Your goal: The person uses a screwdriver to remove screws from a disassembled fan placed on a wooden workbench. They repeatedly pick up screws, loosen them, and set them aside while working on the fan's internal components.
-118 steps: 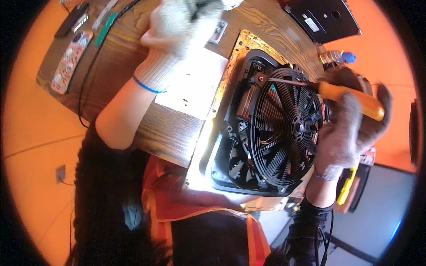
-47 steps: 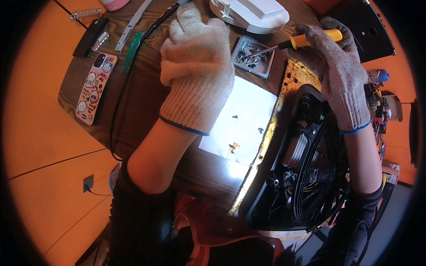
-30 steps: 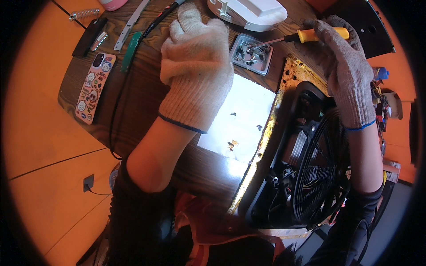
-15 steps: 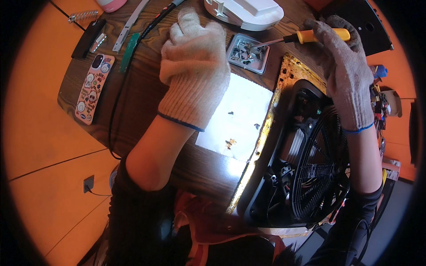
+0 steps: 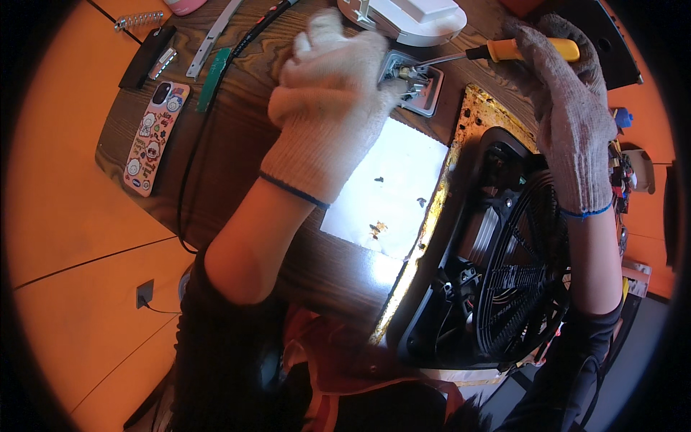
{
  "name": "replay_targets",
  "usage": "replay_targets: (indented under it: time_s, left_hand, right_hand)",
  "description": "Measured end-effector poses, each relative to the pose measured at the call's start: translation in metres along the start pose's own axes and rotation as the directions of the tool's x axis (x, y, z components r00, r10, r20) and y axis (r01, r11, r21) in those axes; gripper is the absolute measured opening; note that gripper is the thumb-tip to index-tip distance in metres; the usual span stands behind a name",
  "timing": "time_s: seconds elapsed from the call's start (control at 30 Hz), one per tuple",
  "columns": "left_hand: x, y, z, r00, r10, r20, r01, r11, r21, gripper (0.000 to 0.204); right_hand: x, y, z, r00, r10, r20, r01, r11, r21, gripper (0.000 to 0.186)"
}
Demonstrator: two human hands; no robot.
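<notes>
My right hand, in a light knitted glove, is wrapped around the yellow handle of a screwdriver. The screwdriver's metal shaft points left, its tip over a small clear plastic tray of loose screws and metal bits. My left hand, gloved too, is at the tray's left side. Its thumb reaches over the tray edge, apart from the index finger; the other fingers are partly curled and slightly blurred. I see nothing held in it. Below the tray lies a white sheet with a few dark scraps.
A black fan unit with a round grille lies by a worn yellow board. A white plastic housing stands at the back. At left are a phone in a patterned case, a black cable and a metal strip.
My left hand has moved right to the screw tray, its thumb now spread out over the edge. My right hand still holds the screwdriver, shifted slightly, with the tip over the tray.
</notes>
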State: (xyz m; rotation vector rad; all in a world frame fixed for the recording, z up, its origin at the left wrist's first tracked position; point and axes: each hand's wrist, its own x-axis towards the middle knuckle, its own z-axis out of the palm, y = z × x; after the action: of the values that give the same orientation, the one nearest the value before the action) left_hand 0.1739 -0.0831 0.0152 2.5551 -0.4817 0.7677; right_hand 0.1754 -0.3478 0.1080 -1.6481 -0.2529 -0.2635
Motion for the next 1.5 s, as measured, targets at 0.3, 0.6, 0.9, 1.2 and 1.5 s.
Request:
replay_targets:
  time_s: [0.3,0.6,0.9,1.2,1.5]
  left_hand:
    - [0.028,0.005,0.012,0.976,-0.156,0.153,0.18,0.971,-0.158,0.037]
    - [0.034,-0.028,0.015,0.941,-0.254,0.226,0.321,0.45,-0.833,0.032]
    - [0.029,-0.035,-0.023,0.833,-0.484,0.268,0.463,0.345,-0.817,0.031]
    - [0.049,-0.039,-0.023,0.697,-0.716,0.04,0.184,0.125,-0.975,0.033]
    - [0.044,-0.031,-0.018,0.71,-0.704,0.015,0.135,0.116,-0.984,0.034]
  right_hand:
    - [0.001,-0.018,0.002,0.997,-0.024,-0.078,0.019,0.998,-0.066,0.041]
    - [0.008,-0.004,-0.028,0.987,-0.074,-0.14,0.062,0.994,-0.09,0.04]
    - [0.009,-0.003,-0.017,0.998,-0.01,-0.065,0.007,0.999,-0.044,0.04]
    - [0.012,0.012,-0.009,1.0,0.012,-0.028,-0.012,1.0,-0.025,0.042]
    - [0.012,0.019,0.002,0.997,0.021,-0.076,-0.026,0.997,-0.066,0.042]
